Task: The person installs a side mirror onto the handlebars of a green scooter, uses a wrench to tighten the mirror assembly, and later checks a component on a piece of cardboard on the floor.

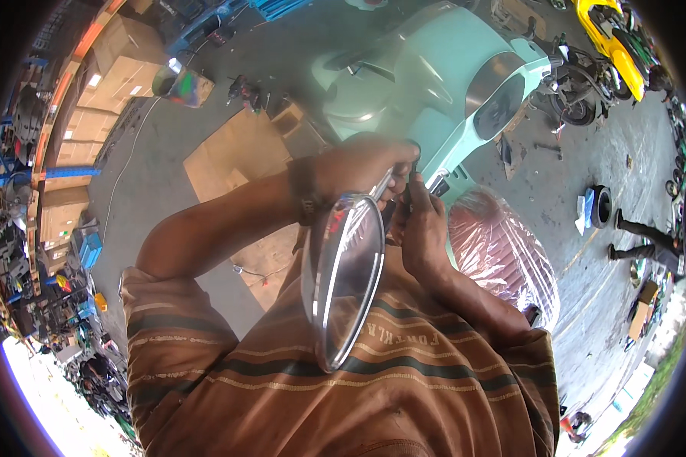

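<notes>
Now the left hand's (358, 164) fingers are wrapping around the stem (383, 184) of the mirror (348, 282); the right hand's (425, 232) fingers are pointing upward, close together just beside them, though what their tips are touching I cannot tell. A dark band (303, 186) is circling the left wrist. Both forearms are slanting inward from wide-spread elbows. The mirror is hanging before the striped shirt (282, 404), near the close end of the scooter's (442, 57) handlebar (456, 148).
</notes>
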Demonstrator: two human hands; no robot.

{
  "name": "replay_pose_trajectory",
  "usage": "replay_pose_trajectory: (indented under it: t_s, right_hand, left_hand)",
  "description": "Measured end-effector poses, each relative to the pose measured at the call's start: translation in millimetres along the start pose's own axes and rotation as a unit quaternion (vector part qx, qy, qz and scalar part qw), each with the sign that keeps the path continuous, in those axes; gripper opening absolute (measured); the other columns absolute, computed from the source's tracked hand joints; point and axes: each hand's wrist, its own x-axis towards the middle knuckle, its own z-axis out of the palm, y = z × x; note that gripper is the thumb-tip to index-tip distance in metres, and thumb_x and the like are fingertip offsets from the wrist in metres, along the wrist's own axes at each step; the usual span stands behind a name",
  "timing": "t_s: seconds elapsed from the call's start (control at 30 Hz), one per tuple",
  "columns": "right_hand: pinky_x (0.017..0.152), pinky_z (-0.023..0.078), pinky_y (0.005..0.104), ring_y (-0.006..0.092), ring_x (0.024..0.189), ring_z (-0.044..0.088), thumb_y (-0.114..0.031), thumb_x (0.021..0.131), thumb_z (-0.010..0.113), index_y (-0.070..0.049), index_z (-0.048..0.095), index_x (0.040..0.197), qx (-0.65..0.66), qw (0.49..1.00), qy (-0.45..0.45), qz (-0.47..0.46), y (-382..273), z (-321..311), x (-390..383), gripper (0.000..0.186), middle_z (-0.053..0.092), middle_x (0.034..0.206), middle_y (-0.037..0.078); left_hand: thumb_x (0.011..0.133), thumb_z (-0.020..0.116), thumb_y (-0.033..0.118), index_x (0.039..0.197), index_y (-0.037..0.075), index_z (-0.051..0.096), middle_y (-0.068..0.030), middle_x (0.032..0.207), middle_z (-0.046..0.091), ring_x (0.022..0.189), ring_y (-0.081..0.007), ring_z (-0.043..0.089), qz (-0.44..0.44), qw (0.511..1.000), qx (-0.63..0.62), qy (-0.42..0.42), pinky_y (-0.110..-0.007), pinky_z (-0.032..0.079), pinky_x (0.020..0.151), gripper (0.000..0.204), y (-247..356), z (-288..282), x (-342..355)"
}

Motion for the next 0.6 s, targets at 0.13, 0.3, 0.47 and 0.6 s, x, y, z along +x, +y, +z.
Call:
replay_pose_trajectory:
  t_s: [0.13, 0.3, 0.47, 0.6]
  right_hand:
    - [0.044, 0.031, 0.0270, 0.0102, 0.047, 0.039, -0.039, 0.101, 0.035, -0.006, 0.049, 0.068, -0.057, 0.993, 0.021, -0.103, 3.3, 13.1, -4.8, 0.048, 0.043, 0.055, 0.001]
    - [0.048, 0.032, 0.0280, 0.0110, 0.050, 0.040, -0.037, 0.101, 0.035, -0.003, 0.051, 0.070, -0.132, 0.967, 0.061, -0.210, 13.0, 25.6, 1.0, 0.049, 0.046, 0.057, 0.002]
    - [0.051, 0.038, 0.0309, 0.0118, 0.055, 0.046, -0.033, 0.102, 0.035, 0.000, 0.056, 0.078, -0.159, 0.962, 0.071, -0.210, 17.2, 25.6, 8.6, 0.046, 0.052, 0.063, 0.003]
    - [0.051, 0.039, 0.0293, 0.0108, 0.059, 0.053, -0.030, 0.102, 0.036, 0.001, 0.060, 0.086, 0.051, 0.990, 0.096, -0.085, 20.7, 16.9, 4.1, 0.042, 0.058, 0.068, 0.003]
  left_hand:
    - [0.095, 0.050, 0.032, 0.077, 0.008, 0.051, 0.0010, 0.064, 0.047, 0.047, -0.0065, 0.039, 0.018, 0.999, 0.045, -0.010, -0.023, 0.033, 0.042, 0.030, 2.5, -5.9, 3.0]
    - [0.097, 0.044, 0.032, 0.078, 0.007, 0.051, 0.0018, 0.061, 0.045, 0.047, -0.0067, 0.039, 0.036, 0.989, 0.123, -0.071, -0.025, 0.034, 0.043, 0.032, 5.5, -20.6, 16.4]
    - [0.098, 0.042, 0.039, 0.075, 0.008, 0.050, 0.0031, 0.059, 0.043, 0.045, -0.0069, 0.037, 0.144, 0.971, 0.176, -0.080, -0.024, 0.032, 0.042, 0.039, -3.8, -32.6, 30.4]
    - [0.097, 0.042, 0.045, 0.074, 0.009, 0.050, 0.0030, 0.057, 0.039, 0.048, -0.0072, 0.037, -0.046, 0.986, -0.100, -0.125, -0.022, 0.030, 0.043, 0.043, 0.2, -69.4, 17.7]
